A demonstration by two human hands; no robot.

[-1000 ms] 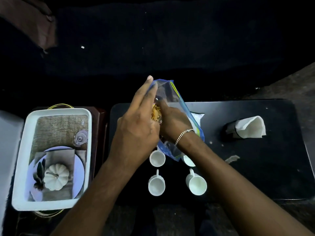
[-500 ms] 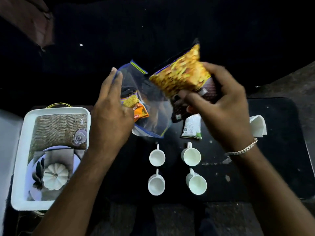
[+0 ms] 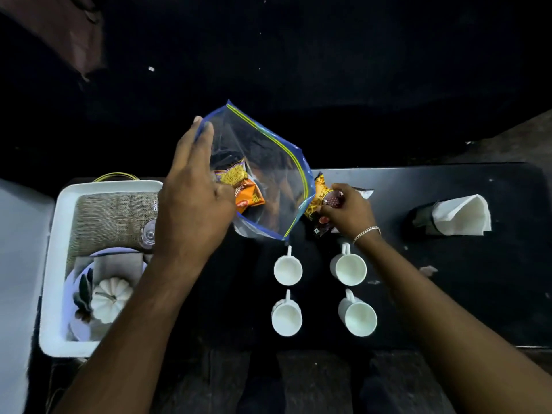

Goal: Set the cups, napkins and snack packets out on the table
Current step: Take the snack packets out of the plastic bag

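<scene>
My left hand (image 3: 194,198) holds up a clear zip bag (image 3: 268,174) with a blue rim, its mouth open toward me. An orange and yellow snack packet (image 3: 245,189) lies inside it. My right hand (image 3: 346,213) presses a yellow and dark snack packet (image 3: 321,198) down on the black table (image 3: 478,264), just right of the bag. Several white cups (image 3: 288,270) stand in two rows in front of the bag, the right rear one (image 3: 348,268) just below my right wrist. A folded white napkin (image 3: 460,216) in a dark holder sits at the right.
A white tray (image 3: 55,264) at the left holds a burlap mat (image 3: 110,216), an upturned glass (image 3: 149,234), a plate and a small white pumpkin (image 3: 109,300). Small scraps (image 3: 428,268) lie on the table right of the cups. Beyond the table everything is dark.
My right hand pulled the yellow packet out of the bag, lifted it, then lowered it onto the table beside the bag. My left hand kept hold of the bag and turned its mouth open.
</scene>
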